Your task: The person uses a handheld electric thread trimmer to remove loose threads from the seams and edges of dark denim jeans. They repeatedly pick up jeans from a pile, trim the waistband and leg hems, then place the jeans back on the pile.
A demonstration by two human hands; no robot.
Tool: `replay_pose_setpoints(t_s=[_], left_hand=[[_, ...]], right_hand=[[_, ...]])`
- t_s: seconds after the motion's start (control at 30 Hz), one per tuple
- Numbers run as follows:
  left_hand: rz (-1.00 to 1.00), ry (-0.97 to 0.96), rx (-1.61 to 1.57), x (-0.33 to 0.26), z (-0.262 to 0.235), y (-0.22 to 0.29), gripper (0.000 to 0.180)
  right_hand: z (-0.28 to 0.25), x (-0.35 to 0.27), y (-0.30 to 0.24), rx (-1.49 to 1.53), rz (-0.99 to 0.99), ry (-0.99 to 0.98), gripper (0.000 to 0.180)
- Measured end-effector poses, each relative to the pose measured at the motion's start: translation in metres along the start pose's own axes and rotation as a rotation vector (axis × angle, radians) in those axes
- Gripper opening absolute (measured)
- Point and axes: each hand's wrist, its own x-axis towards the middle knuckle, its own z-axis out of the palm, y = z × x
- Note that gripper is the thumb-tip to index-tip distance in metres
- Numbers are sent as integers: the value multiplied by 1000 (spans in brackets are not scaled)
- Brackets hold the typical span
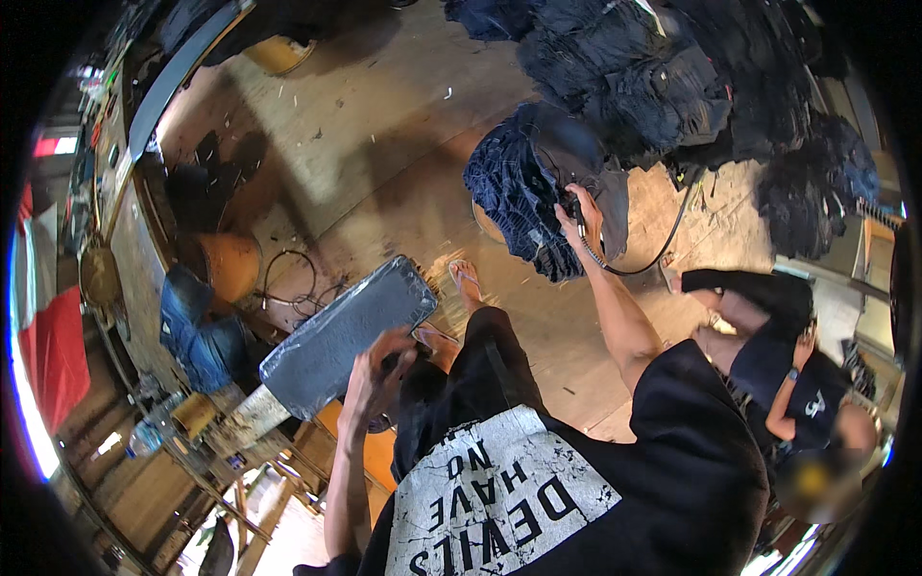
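My right hand [584,213] reaches out and wraps round a slim dark handheld tool whose kind I cannot make out. A black hose [661,252], coiled near the tool, loops away to the right. Right beside that hand lies a pile of dark blue denim garments [514,173], with dark cloth on its right side. My left hand [377,370] is held over the near end of a long dark padded board [351,331], close to my knee. Its fingers are curled in, and a dark spot shows between them; what it is stays hidden.
Big heaps of dark garments [624,77] fill the far right. At the right a person in dark clothes [788,370] sits low. On the left stand blue jeans [197,331], an orange-brown drum [230,267] and a wooden bench. A thin cable [291,254] coils on the floor.
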Motion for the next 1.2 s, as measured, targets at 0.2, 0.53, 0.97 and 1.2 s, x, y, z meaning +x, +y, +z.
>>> replay_pose_setpoints(t_s=[0.2, 0.53, 0.97, 1.2], left_hand=[[76, -95, -265, 216, 38, 79, 88], [-40, -138, -267, 325, 110, 23, 88], [351, -17, 68, 193, -56, -52, 71], [199, 235, -139, -10, -159, -196, 77]], right_hand=[[5, -9, -61, 77, -12, 234, 46], [32, -70, -89, -121, -41, 235, 62], [55, -135, -261, 121, -239, -100, 53], [130, -230, -411, 460, -516, -578, 40]])
